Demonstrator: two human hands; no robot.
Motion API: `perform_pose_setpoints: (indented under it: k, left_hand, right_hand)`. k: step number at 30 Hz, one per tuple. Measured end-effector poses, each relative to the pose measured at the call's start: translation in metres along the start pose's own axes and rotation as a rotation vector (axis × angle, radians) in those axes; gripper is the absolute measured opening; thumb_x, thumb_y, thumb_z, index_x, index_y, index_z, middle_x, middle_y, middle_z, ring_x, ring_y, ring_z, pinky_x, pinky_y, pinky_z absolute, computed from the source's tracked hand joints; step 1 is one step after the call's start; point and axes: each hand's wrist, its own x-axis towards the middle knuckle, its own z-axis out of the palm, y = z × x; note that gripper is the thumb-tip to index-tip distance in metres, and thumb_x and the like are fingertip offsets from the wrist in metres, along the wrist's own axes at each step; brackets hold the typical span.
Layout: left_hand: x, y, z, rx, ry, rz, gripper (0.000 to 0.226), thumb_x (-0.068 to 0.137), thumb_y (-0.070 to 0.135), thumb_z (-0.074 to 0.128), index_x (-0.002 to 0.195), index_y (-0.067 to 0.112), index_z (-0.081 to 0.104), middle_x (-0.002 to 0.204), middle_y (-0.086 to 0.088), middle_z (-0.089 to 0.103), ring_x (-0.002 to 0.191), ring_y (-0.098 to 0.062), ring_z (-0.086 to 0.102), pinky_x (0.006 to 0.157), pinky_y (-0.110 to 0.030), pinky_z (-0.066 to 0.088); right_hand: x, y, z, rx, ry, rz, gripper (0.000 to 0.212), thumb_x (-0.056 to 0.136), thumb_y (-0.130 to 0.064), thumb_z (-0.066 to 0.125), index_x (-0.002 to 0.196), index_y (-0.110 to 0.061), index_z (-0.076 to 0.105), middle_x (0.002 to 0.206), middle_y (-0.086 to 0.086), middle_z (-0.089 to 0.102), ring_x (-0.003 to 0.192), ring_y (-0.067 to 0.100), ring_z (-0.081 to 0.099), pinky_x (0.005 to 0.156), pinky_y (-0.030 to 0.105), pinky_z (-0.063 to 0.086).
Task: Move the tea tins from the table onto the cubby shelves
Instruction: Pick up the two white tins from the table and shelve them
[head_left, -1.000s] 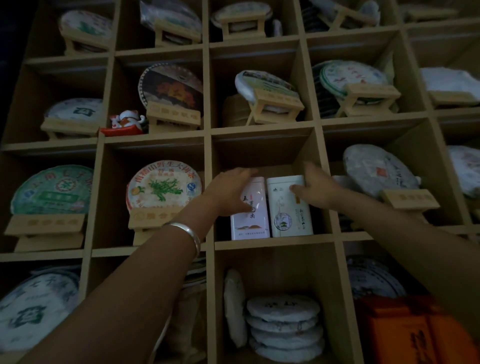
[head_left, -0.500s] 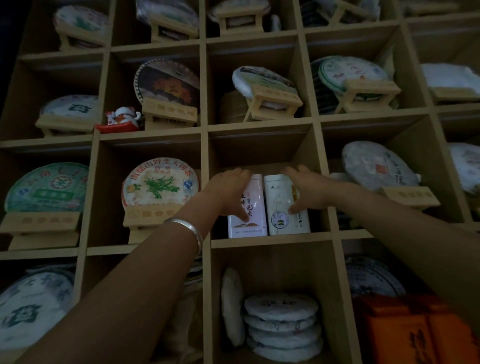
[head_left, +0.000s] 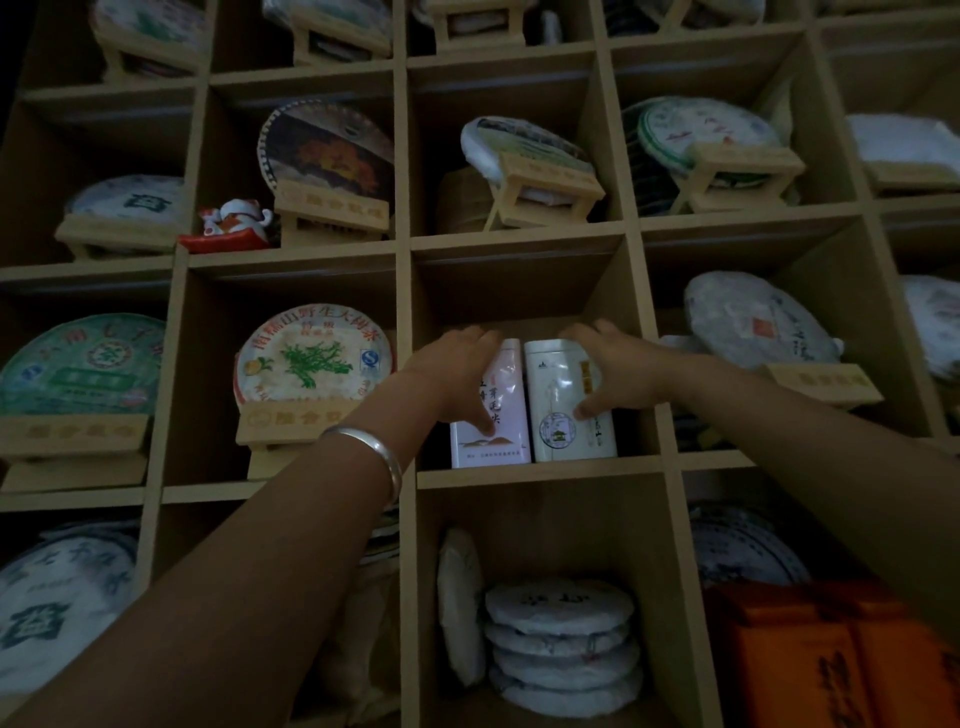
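Thumbs now lower on tea tins (head_left: 530, 405)

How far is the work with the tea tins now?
Done: the pink tin and the white tin stand side by side in one cubby. In hand: the left hand and right hand grip them. Left: letting go; the table is out of view.

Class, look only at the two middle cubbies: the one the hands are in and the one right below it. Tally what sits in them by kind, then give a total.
Tea tins: 2, pink tin and white tin, standing side by side
Stacked tea cakes: 4
Upright tea cake: 1
Total: 7
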Motion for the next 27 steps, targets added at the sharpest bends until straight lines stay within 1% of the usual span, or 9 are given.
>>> perform_pose_setpoints:
  k: [5, 9, 10, 12, 14, 17, 22, 25, 27]
  left_hand:
    - [-0.001, 0.001, -0.001, 0.004, -0.017, 0.008, 0.114, 0.059, 0.041, 0.088, 0.148, 0.015, 0.021, 0.144, -0.008, 0.038, 0.131, -0.027, 0.037, 0.105, -0.040, 0.036]
    - [0.002, 0.005, -0.008, 0.010, -0.056, -0.009, 0.107, 0.064, 0.057, 0.079, 0.145, 0.014, 0.026, 0.144, -0.010, 0.039, 0.130, -0.029, 0.039, 0.106, -0.042, 0.034]
    - [0.004, 0.005, -0.011, -0.011, -0.053, -0.020, 0.102, 0.068, 0.061, 0.075, 0.145, 0.014, 0.028, 0.145, -0.011, 0.038, 0.132, -0.030, 0.037, 0.108, -0.042, 0.032]
    - [0.008, 0.004, -0.018, -0.086, -0.035, -0.044, 0.101, 0.076, 0.064, 0.065, 0.150, 0.013, 0.019, 0.156, -0.012, 0.025, 0.144, -0.029, 0.022, 0.114, -0.042, 0.021]
    - [0.011, 0.003, -0.027, -0.147, -0.004, -0.063, 0.098, 0.083, 0.064, 0.056, 0.153, 0.014, 0.010, 0.160, -0.009, 0.015, 0.147, -0.025, 0.012, 0.116, -0.040, 0.015]
    - [0.012, 0.008, -0.042, -0.174, 0.007, -0.070, 0.088, 0.086, 0.059, 0.056, 0.152, 0.015, 0.017, 0.158, -0.009, 0.023, 0.144, -0.027, 0.022, 0.113, -0.042, 0.023]
    - [0.003, 0.055, -0.046, -0.342, 0.004, 0.038, 0.072, 0.087, 0.048, 0.061, 0.146, 0.016, 0.033, 0.144, -0.010, 0.043, 0.129, -0.028, 0.044, 0.103, -0.042, 0.040]
    - [-0.003, 0.103, -0.040, -0.452, 0.021, 0.154, 0.059, 0.089, 0.039, 0.064, 0.137, 0.011, 0.044, 0.138, -0.014, 0.049, 0.122, -0.031, 0.050, 0.098, -0.039, 0.043]
    - [-0.007, 0.140, -0.036, -0.565, 0.007, 0.241, 0.055, 0.089, 0.035, 0.065, 0.135, 0.010, 0.047, 0.136, -0.014, 0.051, 0.122, -0.031, 0.051, 0.100, -0.038, 0.044]
  right_hand:
    - [0.001, 0.001, 0.002, -0.007, 0.009, 0.004, 0.096, 0.066, -0.026, 0.084, 0.141, -0.032, 0.023, 0.138, 0.002, 0.032, 0.119, 0.027, 0.047, 0.070, 0.024, 0.045]
    - [0.000, 0.001, -0.002, 0.048, 0.004, -0.001, 0.090, 0.071, -0.033, 0.080, 0.142, -0.032, 0.025, 0.137, 0.004, 0.033, 0.109, 0.021, 0.049, 0.063, 0.021, 0.044]
    - [0.000, 0.001, -0.004, 0.047, 0.000, -0.007, 0.089, 0.073, -0.036, 0.078, 0.143, -0.034, 0.023, 0.139, 0.005, 0.034, 0.109, 0.021, 0.049, 0.067, 0.023, 0.046]
    - [0.001, -0.002, -0.013, 0.052, 0.022, -0.009, 0.087, 0.077, -0.042, 0.073, 0.145, -0.039, 0.018, 0.144, 0.007, 0.032, 0.120, 0.026, 0.047, 0.081, 0.031, 0.048]
    - [0.000, -0.005, -0.027, 0.059, 0.136, 0.002, 0.081, 0.081, -0.044, 0.069, 0.145, -0.038, 0.019, 0.149, 0.007, 0.031, 0.129, 0.027, 0.042, 0.091, 0.034, 0.042]
    - [-0.012, -0.006, -0.048, -0.002, 0.269, -0.019, 0.069, 0.085, -0.043, 0.065, 0.143, -0.030, 0.030, 0.144, 0.008, 0.040, 0.126, 0.024, 0.045, 0.088, 0.028, 0.036]
    - [-0.062, 0.003, -0.079, -0.189, 0.217, 0.054, 0.060, 0.084, -0.044, 0.064, 0.135, -0.024, 0.040, 0.128, 0.007, 0.051, 0.105, 0.017, 0.052, 0.078, 0.027, 0.038]
    - [-0.119, 0.020, -0.106, -0.202, 0.203, 0.063, 0.049, 0.086, -0.039, 0.061, 0.124, -0.012, 0.052, 0.121, 0.016, 0.058, 0.101, 0.014, 0.055, 0.079, 0.017, 0.040]
    - [-0.166, 0.037, -0.124, -0.273, 0.196, 0.213, 0.047, 0.087, -0.035, 0.062, 0.126, -0.009, 0.051, 0.126, 0.018, 0.057, 0.109, 0.025, 0.055, 0.081, 0.027, 0.039]
